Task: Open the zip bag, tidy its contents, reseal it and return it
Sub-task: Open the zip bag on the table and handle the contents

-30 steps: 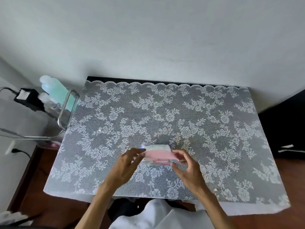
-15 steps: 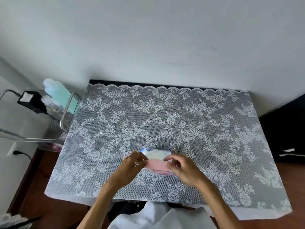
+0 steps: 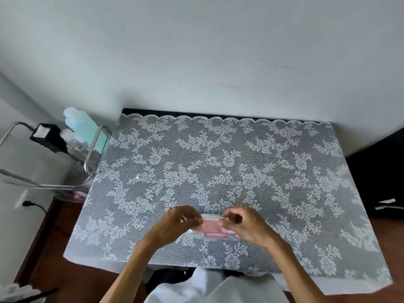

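A small clear plastic zip bag [image 3: 211, 228] holding pink contents lies between the two hands on the white floral lace tablecloth [image 3: 218, 167], near its front edge. Its long axis runs from the left hand [image 3: 177, 224] across to the right hand [image 3: 247, 225], with the zip strip along the far side, away from the person. Each hand pinches one end of that strip, fingers curled closed on it.

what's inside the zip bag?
Through the clear zip bag, pink flat contents show. The left hand and right hand pinch its top edge and cover both ends; what the pink item is cannot be told.
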The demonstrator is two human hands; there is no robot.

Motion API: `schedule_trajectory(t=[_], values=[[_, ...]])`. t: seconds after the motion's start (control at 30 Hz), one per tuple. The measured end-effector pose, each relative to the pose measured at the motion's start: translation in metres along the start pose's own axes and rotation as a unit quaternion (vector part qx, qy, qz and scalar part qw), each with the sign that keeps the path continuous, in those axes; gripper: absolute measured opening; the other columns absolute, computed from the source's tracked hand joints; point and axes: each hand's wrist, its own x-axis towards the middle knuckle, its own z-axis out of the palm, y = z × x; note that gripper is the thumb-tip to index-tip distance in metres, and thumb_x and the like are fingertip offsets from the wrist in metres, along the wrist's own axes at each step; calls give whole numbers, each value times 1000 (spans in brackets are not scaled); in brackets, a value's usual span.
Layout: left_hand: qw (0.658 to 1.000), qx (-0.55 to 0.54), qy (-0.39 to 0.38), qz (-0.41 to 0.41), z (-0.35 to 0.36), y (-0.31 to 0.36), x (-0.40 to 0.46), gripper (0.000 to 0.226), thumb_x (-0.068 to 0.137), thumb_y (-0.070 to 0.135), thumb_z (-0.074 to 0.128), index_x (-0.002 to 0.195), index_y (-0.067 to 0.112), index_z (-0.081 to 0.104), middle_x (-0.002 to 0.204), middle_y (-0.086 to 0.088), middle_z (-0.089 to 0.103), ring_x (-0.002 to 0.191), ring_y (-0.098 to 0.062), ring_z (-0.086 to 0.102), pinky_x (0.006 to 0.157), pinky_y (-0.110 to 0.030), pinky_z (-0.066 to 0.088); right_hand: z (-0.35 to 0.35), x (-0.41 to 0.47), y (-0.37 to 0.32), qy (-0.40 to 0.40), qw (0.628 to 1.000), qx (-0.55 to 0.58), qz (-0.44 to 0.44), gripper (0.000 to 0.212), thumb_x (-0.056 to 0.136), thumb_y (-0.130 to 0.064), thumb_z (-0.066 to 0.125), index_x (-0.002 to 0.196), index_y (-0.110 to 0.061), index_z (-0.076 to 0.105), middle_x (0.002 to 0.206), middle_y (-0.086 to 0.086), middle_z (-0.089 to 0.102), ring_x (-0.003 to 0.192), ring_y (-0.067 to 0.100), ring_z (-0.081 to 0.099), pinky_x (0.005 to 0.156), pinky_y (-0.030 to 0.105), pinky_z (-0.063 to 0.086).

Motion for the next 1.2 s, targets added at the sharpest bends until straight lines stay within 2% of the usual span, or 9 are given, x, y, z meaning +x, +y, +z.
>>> schedule_trajectory(t=[0.23, 0.47, 0.53, 0.63, 0.73, 0.87, 1.0, 1.13, 1.2], values=[[1000, 15, 21, 7, 2, 4, 1, 9, 83, 21, 77, 81, 27, 70, 71, 14, 66, 66, -3, 61, 64, -21, 51, -2, -4, 0, -13, 1000, 16, 3, 13, 87, -23, 71, 100, -26, 70, 81, -22, 62, 60, -14, 59, 49, 9, 45], [996, 56, 67, 22, 7, 11, 0, 21, 82, 15, 77, 74, 31, 66, 75, 10, 69, 68, -12, 63, 61, -30, 53, 0, -5, -1, 8, 1000, -16, 0, 15, 86, -31, 70, 94, -42, 63, 92, -17, 67, 61, -10, 63, 53, 13, 52], [994, 71, 76, 25, 9, 13, -1, 22, 85, 16, 75, 75, 32, 63, 75, 9, 68, 66, -9, 62, 59, -28, 54, 2, -5, -2, 28, 999, -21, -5, 12, 88, -30, 69, 99, -34, 67, 103, -9, 70, 67, 1, 68, 57, 22, 58], [992, 85, 84, 35, 12, 16, -3, 9, 88, 16, 72, 82, 19, 65, 77, 6, 69, 64, -8, 62, 55, -23, 54, 4, -5, -4, 50, 998, -27, -10, 17, 90, -26, 66, 105, -20, 70, 99, -1, 72, 70, 18, 71, 59, 41, 60], [992, 73, 101, 32, 11, 19, -2, 9, 88, 15, 71, 83, 20, 66, 78, 5, 68, 67, -11, 63, 56, -24, 54, 2, -5, -6, 55, 998, -3, -4, 18, 91, -26, 65, 108, -20, 69, 92, 3, 74, 67, 10, 70, 54, 29, 59], [991, 70, 107, 24, 7, 17, -3, 6, 88, 15, 71, 90, 20, 69, 80, 5, 70, 69, -12, 65, 58, -24, 56, -2, -7, -6, 26, 1000, -3, -2, 22, 88, -33, 68, 108, -25, 69, 86, -10, 70, 57, -7, 61, 46, 13, 46], [991, 86, 104, 17, 7, 14, -5, 15, 89, 15, 70, 102, 20, 74, 88, 1, 70, 75, -15, 66, 65, -29, 58, -5, -6, -7, 11, 1000, -13, 0, 31, 85, -34, 72, 111, -18, 70, 95, -5, 72, 58, -14, 59, 48, 8, 44], [986, 103, 132, 20, 6, 14, -5, 13, 87, 11, 72, 98, 16, 77, 88, 0, 69, 73, -14, 64, 64, -27, 56, -5, -8, -5, -46, 999, 10, 9, 36, 84, -25, 74, 118, -17, 68, 76, -20, 63, 56, -12, 58, 51, 8, 44], [985, 103, 137, 22, 6, 13, -6, 13, 87, 10, 72, 97, 16, 77, 87, 1, 69, 72, -14, 64, 64, -27, 55, -4, -9, -4, -53, 998, 9, 12, 36, 83, -25, 74, 118, -20, 67, 78, -20, 63, 60, -12, 60, 54, 9, 47]])
